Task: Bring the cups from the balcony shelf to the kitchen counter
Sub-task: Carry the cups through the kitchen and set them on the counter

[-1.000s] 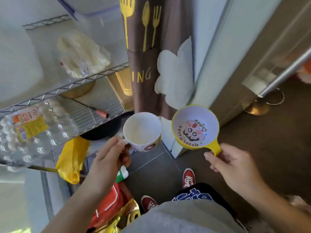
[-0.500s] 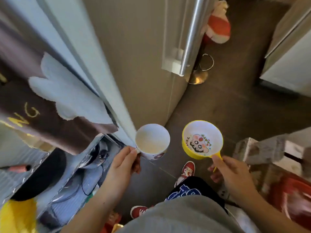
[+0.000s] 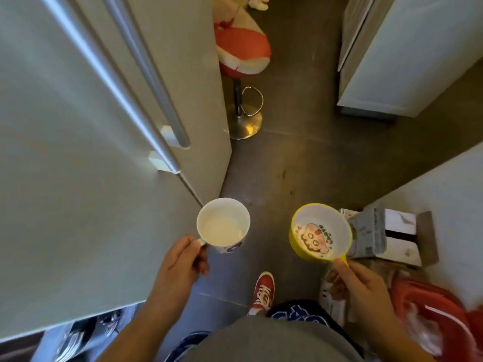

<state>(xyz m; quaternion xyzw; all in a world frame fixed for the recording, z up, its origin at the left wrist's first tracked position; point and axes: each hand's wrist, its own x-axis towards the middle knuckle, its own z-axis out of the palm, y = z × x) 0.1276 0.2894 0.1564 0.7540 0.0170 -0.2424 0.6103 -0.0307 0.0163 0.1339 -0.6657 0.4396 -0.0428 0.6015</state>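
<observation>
My left hand (image 3: 177, 265) grips the handle of a white mug (image 3: 223, 226) with a small print low on its side; it is upright and looks empty. My right hand (image 3: 363, 280) pinches the short handle of a yellow cup (image 3: 317, 232), white inside with a cartoon face on its bottom, tilted slightly toward me. Both cups hang side by side at waist height above the dark floor, a hand's width apart.
A tall grey fridge door (image 3: 91, 178) with long metal handles fills the left. A bar stool (image 3: 243, 118) with a red and white cushion stands ahead. White cabinets (image 3: 407, 61) are at the upper right, cardboard boxes (image 3: 384, 233) and a red bag (image 3: 431, 322) at the right.
The view has swung right, away from the wire shelf and brown curtain, past the fridge door toward the open floor. Both hands keep their cups in the same grip.
</observation>
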